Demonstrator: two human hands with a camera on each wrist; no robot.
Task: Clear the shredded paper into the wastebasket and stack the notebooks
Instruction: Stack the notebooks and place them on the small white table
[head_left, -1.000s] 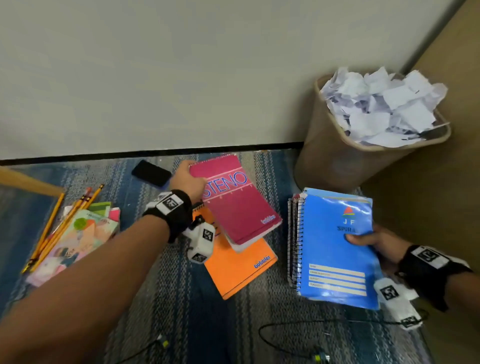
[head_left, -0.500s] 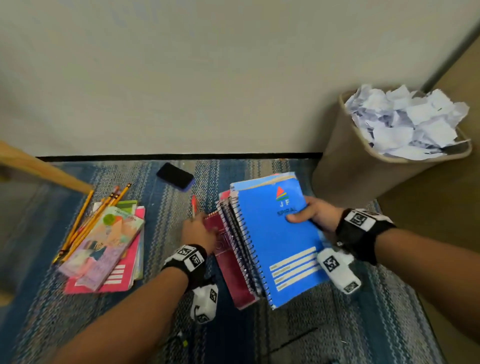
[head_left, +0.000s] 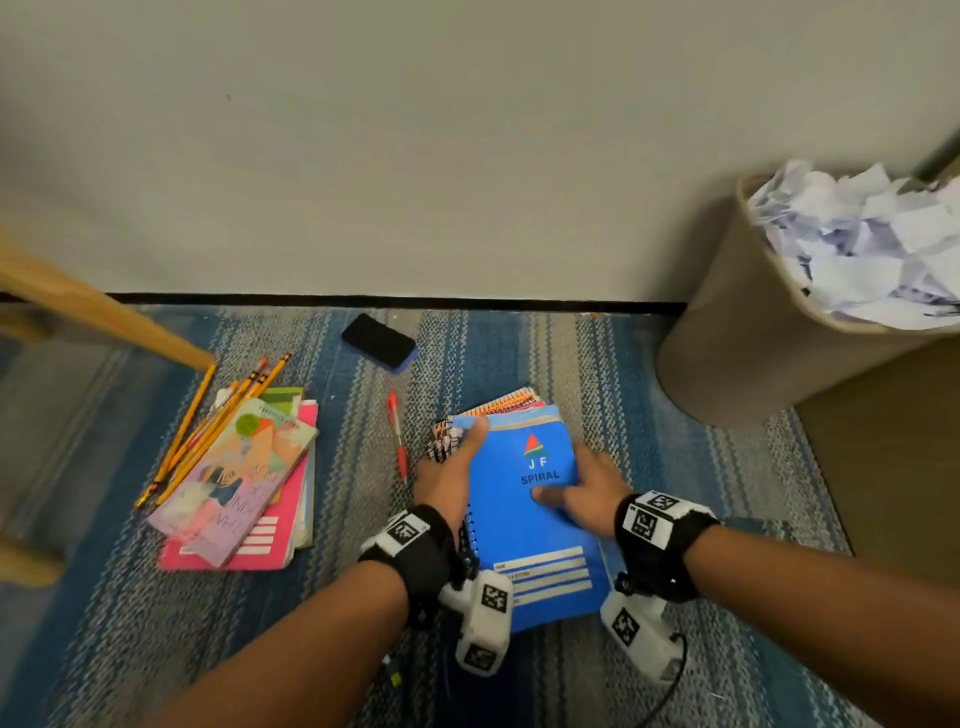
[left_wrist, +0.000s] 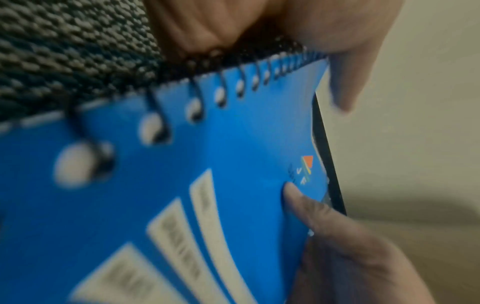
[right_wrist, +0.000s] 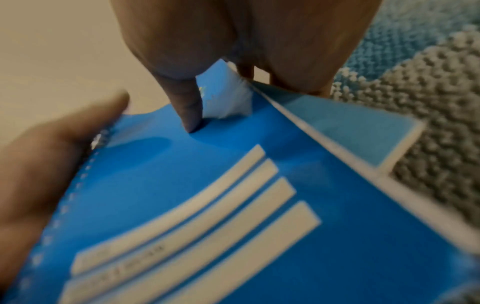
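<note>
A plain pale wall meets the floor at a dark baseboard, and a blue-and-grey striped rug covers the floor below it. At about two o'clock a tan wastebasket stands against the wall, heaped above its rim with torn white shredded paper. A slanted wooden leg comes in at nine o'clock.

Near the middle of the rug lies the stack of notebooks, a blue spiral notebook marked "J F SPIRAL" on top, with orange and patterned covers peeking out at its far edge. The left hand lies along the stack's spiral side at nine o'clock, the thumb stretched over the top cover's far corner and the other fingers down against the bindings; from the left wrist view they curl around the coil edge. The right hand grips the opposite edge at three o'clock, the thumb pressed on the cover just under the printed word, the fingers wrapped over the page side.

A red pen lies just left of the stack. At twelve o'clock, near the baseboard, sits a black phone. At about nine o'clock is a second pile of books with yellow pencils lying beside and partly on it.
</note>
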